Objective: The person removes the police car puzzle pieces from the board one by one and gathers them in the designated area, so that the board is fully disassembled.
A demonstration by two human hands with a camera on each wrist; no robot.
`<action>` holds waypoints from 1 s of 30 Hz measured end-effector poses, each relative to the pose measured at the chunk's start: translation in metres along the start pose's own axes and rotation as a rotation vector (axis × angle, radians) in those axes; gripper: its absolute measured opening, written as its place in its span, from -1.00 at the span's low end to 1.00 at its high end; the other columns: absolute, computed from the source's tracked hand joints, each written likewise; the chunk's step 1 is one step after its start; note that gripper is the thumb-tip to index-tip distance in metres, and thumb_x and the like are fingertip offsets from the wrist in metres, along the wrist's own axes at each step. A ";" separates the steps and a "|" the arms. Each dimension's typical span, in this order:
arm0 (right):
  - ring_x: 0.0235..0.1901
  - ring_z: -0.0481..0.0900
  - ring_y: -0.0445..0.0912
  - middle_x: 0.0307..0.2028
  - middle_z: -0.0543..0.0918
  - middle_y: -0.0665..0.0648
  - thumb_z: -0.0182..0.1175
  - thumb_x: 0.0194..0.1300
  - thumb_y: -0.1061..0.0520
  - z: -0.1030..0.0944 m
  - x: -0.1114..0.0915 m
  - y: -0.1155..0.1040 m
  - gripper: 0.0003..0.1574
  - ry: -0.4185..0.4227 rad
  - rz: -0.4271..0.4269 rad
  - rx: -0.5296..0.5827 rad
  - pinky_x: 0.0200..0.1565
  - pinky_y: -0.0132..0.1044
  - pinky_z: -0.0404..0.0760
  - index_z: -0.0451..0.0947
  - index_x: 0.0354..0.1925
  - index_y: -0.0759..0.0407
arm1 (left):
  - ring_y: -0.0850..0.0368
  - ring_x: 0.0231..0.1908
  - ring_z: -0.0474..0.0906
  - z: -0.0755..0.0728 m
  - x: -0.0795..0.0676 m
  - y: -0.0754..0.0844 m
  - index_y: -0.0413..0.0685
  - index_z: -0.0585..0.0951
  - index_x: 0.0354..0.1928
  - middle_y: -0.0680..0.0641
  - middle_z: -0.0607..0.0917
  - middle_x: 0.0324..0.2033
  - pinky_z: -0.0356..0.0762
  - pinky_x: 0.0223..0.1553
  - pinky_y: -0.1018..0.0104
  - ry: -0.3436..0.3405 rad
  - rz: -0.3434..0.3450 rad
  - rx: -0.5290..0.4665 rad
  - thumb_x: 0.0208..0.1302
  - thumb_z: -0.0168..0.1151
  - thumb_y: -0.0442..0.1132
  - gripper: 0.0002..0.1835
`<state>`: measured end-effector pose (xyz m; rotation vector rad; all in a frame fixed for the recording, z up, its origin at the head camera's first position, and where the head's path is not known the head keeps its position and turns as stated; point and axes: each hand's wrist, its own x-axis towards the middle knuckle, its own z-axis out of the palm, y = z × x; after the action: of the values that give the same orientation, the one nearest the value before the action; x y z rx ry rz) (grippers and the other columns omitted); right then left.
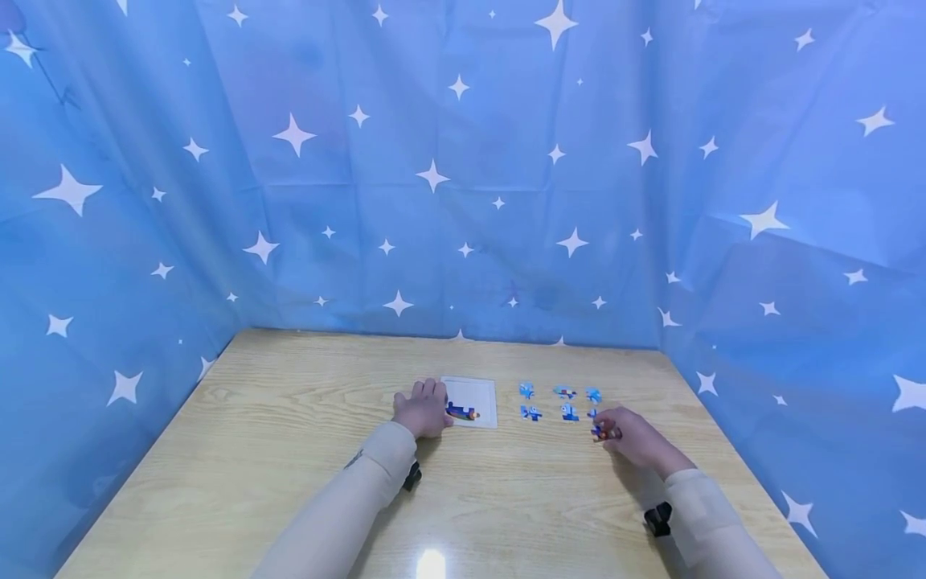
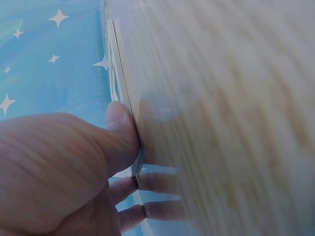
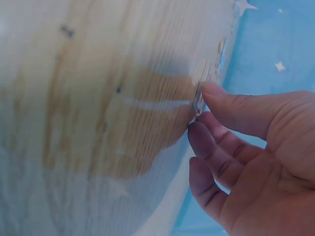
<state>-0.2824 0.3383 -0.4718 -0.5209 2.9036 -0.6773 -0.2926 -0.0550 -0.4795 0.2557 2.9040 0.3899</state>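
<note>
A white puzzle tray lies flat on the table, with colourful joined puzzle pieces along its front left part. My left hand grips the tray at its left side; in the left wrist view the thumb lies against the tray's edge, and fingertips show farther along it. To the right, my right hand pinches a dark, multicoloured puzzle piece between thumb and fingers. The right wrist view shows that thin piece edge-on, close over the tabletop, its face mostly hidden.
Several loose blue puzzle pieces lie in two rows between the tray and my right hand. Blue star-patterned curtains stand behind and at both sides of the wooden table. Each wrist carries a black camera.
</note>
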 end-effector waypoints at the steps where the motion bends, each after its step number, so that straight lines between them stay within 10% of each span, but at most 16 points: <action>1: -0.10 0.59 0.12 -0.16 0.61 0.17 0.37 0.16 0.43 0.000 0.000 0.000 -0.55 0.000 0.002 0.006 0.01 0.16 0.56 0.59 0.06 0.39 | -0.03 0.06 0.24 0.001 0.001 -0.001 0.03 0.38 -0.04 -0.04 0.34 -0.02 0.24 0.07 -0.17 0.001 -0.001 0.001 0.46 0.20 0.05 -0.68; 16: -0.09 0.59 0.12 -0.09 0.60 0.26 0.22 0.35 0.40 -0.006 0.011 -0.001 -0.64 -0.012 0.070 0.031 -0.05 0.08 0.59 0.56 0.11 0.40 | -0.03 0.12 0.25 0.017 0.020 -0.011 0.11 0.42 -0.03 -0.02 0.38 0.07 0.22 0.12 -0.23 0.010 -0.017 0.003 0.39 0.27 0.12 -0.65; 30: -0.07 0.59 0.19 -0.08 0.60 0.31 0.19 0.38 0.38 -0.013 0.022 0.001 -0.67 0.014 0.103 -0.002 -0.02 0.14 0.59 0.56 0.09 0.41 | -0.01 0.06 0.25 0.007 0.010 -0.009 0.09 0.41 -0.05 0.01 0.35 -0.03 0.23 0.11 -0.20 0.021 0.003 -0.015 0.41 0.25 0.09 -0.67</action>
<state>-0.3054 0.3365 -0.4618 -0.3643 2.9206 -0.6669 -0.3020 -0.0597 -0.4905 0.2551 2.9203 0.4164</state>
